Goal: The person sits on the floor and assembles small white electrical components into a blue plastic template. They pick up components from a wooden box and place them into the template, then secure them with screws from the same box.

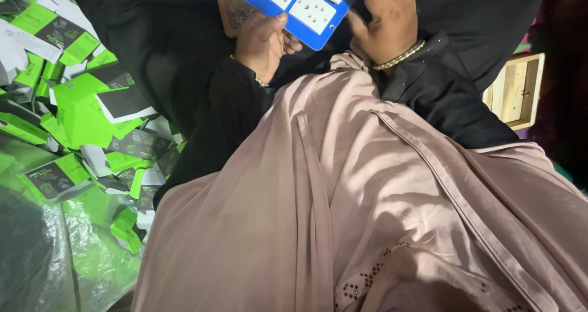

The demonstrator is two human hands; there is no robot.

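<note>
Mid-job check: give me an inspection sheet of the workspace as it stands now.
Surface: the lap, draped in dusty-pink cloth over black clothing.
Job's things: blue board carrying white socket and switch modules, partly cut off by the top edge.
Clutter: pile of green and black cartons on clear plastic sheeting.
Grippers: left hand holds the board's lower edge; right hand rests on its right side.
Cables: nothing seen.
Surroundings: wooden frame on the right.
</note>
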